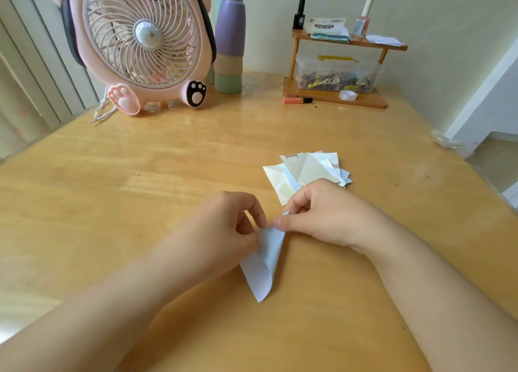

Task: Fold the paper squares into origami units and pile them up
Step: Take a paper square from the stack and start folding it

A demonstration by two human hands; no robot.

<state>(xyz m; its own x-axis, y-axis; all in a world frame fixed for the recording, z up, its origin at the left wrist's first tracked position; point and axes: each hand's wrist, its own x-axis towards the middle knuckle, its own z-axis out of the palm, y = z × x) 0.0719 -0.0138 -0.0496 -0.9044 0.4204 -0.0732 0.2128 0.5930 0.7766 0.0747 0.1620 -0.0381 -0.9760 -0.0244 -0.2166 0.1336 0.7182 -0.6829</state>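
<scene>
on the small wooden shelf (pixel 347 42) at one o'clock i see a white card (pixel 325 25); its print is too blurred for me to read. the two little bottles (pixel 299 12) beside it carry no label i can make out.

both of my hands meet near the centre of the desk (pixel 140 175). my left hand (pixel 224 225) has its thumb and forefinger curled, pinching the top end of the pale blue paper (pixel 262 268) from the nine o'clock side. my right hand (pixel 322 211) pinches the same top end from three o'clock, fingers curled in. so each grip is closed on that one sheet, fingertips nearly touching each other.

the paper hangs from the pinch toward six o'clock, lying on the desk between my forearms. it is folded lengthwise into a narrow strip ending in a point, one flap curling over the other.

just past my right hand, at twelve to one o'clock, sits the pile of folded units (pixel 308 172), cream and pale blue, fanned out and overlapping; my knuckles cover its near edge.

a pink fan (pixel 140 40) stands at eleven o'clock.
</scene>
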